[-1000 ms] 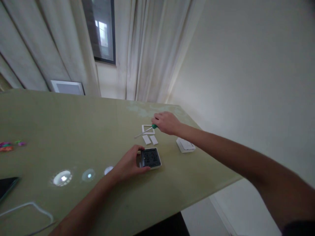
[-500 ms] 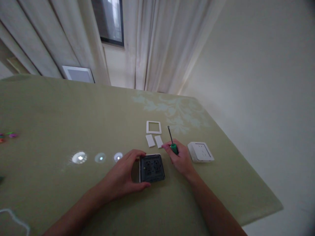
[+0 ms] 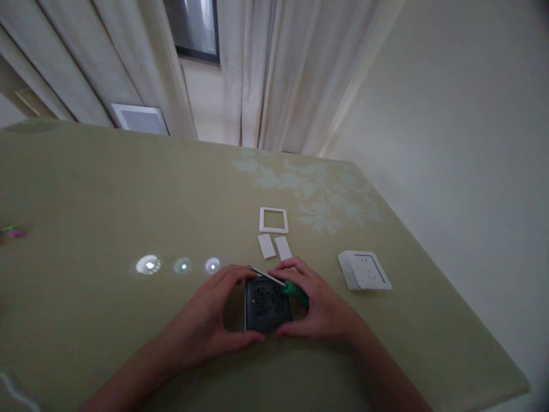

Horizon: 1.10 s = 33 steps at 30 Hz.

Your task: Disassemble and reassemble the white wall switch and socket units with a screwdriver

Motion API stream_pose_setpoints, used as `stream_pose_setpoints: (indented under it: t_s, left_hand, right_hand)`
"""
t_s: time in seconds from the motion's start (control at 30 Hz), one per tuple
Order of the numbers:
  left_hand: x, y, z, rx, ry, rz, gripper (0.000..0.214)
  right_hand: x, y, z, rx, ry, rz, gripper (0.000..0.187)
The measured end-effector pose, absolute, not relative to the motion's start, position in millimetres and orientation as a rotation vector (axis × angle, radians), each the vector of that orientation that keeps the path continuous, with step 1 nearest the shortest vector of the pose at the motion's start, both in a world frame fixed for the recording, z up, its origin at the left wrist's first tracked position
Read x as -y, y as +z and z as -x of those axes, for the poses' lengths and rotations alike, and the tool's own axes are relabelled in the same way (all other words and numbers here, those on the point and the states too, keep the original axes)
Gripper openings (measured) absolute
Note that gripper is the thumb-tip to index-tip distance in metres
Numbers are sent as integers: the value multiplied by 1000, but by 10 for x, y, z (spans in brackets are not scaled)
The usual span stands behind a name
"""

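A square wall switch body (image 3: 266, 309), black with a thin pale edge, sits between both hands. My left hand (image 3: 214, 312) grips its left side, fingers at the far edge and thumb at the near edge. A screwdriver (image 3: 295, 292) with a green handle and a thin metal shaft is held in my right hand (image 3: 319, 300). Its shaft slants left across the far edge of the switch body. Fingers of my right hand also reach round the right side of the switch body. Beyond the hands lie two small white plates (image 3: 266, 246) and a white square frame (image 3: 274, 230).
A white socket box (image 3: 364, 270) stands to the right on the green tabletop (image 3: 128, 189). Small colourful bits (image 3: 15, 232) lie at the far left, and a pale cord (image 3: 17, 392) at the lower left. Curtains (image 3: 249, 74) and a wall (image 3: 463, 143) border the table.
My right hand has moved left to the switch body and now touches it. The screwdriver has swung from pointing away to lying slanted over the far edge. The view has shifted slightly.
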State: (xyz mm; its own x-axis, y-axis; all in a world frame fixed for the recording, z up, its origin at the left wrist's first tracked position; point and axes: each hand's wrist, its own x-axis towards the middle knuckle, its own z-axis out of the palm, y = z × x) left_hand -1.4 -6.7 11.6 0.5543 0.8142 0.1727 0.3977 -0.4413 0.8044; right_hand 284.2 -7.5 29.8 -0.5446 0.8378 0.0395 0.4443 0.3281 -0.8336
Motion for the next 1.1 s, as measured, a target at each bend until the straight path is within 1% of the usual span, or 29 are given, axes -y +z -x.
stream_pose_setpoints:
  t_s: [0.27, 0.3, 0.4, 0.43, 0.6, 0.8, 0.93, 1.1]
  left_hand:
    - [52, 137, -14, -909, 773, -2062, 77]
    - [54, 139, -13, -905, 764, -2053, 80]
    - [61, 125, -12, -908, 712, -2039, 100]
    - [63, 115, -14, -909, 692, -2041, 102]
    - [57, 88, -35, -916, 706, -2100, 89]
    - [69, 120, -37, -933, 828, -2160, 92]
    - [93, 119, -39, -896, 846, -2179, 94]
    - [104, 127, -36, -894, 834, -2184, 93]
  right_hand:
    - [95, 312, -2809, 2177, 1017, 1146, 92]
    - [98, 304, -2810, 2173, 1012, 1140, 92]
    - [95, 270, -2850, 2142, 1014, 1095, 90]
    - [92, 260, -2875, 2127, 1014, 1076, 89]
    - [68, 250, -2998, 2082, 977, 1025, 90]
    - [70, 263, -3008, 2082, 945, 1031, 89]
    - [98, 278, -2991, 2120, 890, 1027, 93]
    - [108, 302, -2980, 2135, 879, 1023, 93]
